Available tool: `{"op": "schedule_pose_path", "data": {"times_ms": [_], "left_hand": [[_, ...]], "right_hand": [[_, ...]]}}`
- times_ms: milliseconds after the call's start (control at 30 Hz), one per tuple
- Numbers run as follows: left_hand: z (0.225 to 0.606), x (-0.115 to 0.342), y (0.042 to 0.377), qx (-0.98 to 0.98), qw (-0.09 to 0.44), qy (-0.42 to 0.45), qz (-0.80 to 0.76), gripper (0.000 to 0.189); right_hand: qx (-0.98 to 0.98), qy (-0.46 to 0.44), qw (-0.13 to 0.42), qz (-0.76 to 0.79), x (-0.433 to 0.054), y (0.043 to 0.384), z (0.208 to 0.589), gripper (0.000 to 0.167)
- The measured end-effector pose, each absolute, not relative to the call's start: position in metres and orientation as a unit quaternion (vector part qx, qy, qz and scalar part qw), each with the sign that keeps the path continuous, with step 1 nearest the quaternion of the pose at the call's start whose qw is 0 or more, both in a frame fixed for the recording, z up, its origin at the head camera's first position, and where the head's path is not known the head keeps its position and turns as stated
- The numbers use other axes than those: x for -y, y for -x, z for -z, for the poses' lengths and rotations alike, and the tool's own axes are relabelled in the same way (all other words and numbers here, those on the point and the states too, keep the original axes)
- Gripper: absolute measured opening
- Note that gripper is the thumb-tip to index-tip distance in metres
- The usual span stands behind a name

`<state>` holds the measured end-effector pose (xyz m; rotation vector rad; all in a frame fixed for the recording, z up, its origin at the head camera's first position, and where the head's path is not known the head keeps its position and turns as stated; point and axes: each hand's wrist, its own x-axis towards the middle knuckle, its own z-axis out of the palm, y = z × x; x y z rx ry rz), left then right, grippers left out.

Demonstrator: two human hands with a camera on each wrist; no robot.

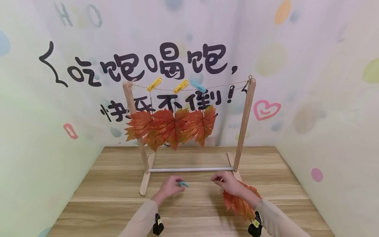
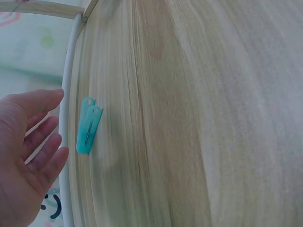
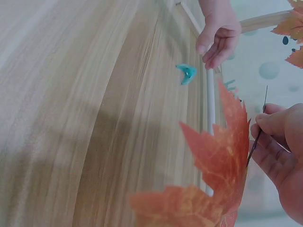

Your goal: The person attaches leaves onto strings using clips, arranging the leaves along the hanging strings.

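My left hand [image 1: 170, 188] is beside a teal clothespin [image 2: 88, 127], fingers loosely bent. In both wrist views a gap separates hand and clothespin, which appears to lie on the wooden table. My right hand [image 1: 230, 185] pinches the thin dark stem [image 3: 256, 141] of an orange-red artificial maple leaf [image 3: 220, 161] between thumb and fingers. In the head view that leaf hangs below the right wrist, partly hidden by the forearm. Three similar leaves [image 1: 174, 126] hang in a row from a string [image 1: 222, 85], beneath two yellow clothespins [image 1: 181, 86] and a light-blue clothespin [image 1: 198, 86].
The string spans a wooden frame's left post [image 1: 136, 128] and right post [image 1: 245, 125]. A white rod [image 1: 190, 170] joins the frame low down, just beyond both hands. The table [image 1: 118, 210] meets a printed wall [image 1: 189, 29] behind and walls on either side.
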<state>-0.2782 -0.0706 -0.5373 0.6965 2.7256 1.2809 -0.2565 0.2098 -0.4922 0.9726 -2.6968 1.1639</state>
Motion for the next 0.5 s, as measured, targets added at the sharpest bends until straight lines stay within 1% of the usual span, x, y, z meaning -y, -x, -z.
{"op": "schedule_pose_path", "data": {"times_ms": [133, 333, 433, 500], "left_hand": [[0.538, 0.071, 0.279, -0.884, 0.021, -0.221, -0.411, 0.030], [0.541, 0.069, 0.286, -0.893, 0.014, -0.225, -0.390, 0.035], [0.545, 0.067, 0.290, -0.900, 0.014, -0.225, -0.373, 0.035], [0.548, 0.065, 0.292, -0.907, 0.019, -0.220, -0.360, 0.036]], "right_hand": [[0.860, -0.331, 0.036, -0.386, -0.210, 0.257, 0.489, 0.014], [0.833, -0.366, 0.061, -0.411, -0.211, 0.256, 0.486, 0.010], [0.845, -0.345, 0.049, -0.406, -0.212, 0.256, 0.489, 0.010], [0.858, -0.319, 0.031, -0.402, -0.211, 0.255, 0.490, 0.011]]}}
